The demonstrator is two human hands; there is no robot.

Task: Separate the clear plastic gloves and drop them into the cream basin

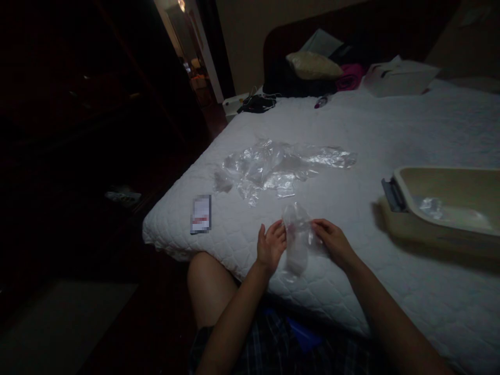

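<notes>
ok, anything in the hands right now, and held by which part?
Clear plastic: the right hand pinches its right side in the fingertips. The left hand is at its left edge; whether it grips can't be told.

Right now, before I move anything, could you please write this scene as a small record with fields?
left hand: bare left hand open, fingers at the near-left edge of the bag; firm contact unclear
right hand: bare right hand pinching a clear, thin plastic bag
beyond hands: crumpled, clear plastic sheeting
surface: white, quilted bed cover
right side: beige, open plastic bin with grey latch, clear plastic inside
left side: flat, dark-edged rectangular object, face pixelated
light: dim
</notes>
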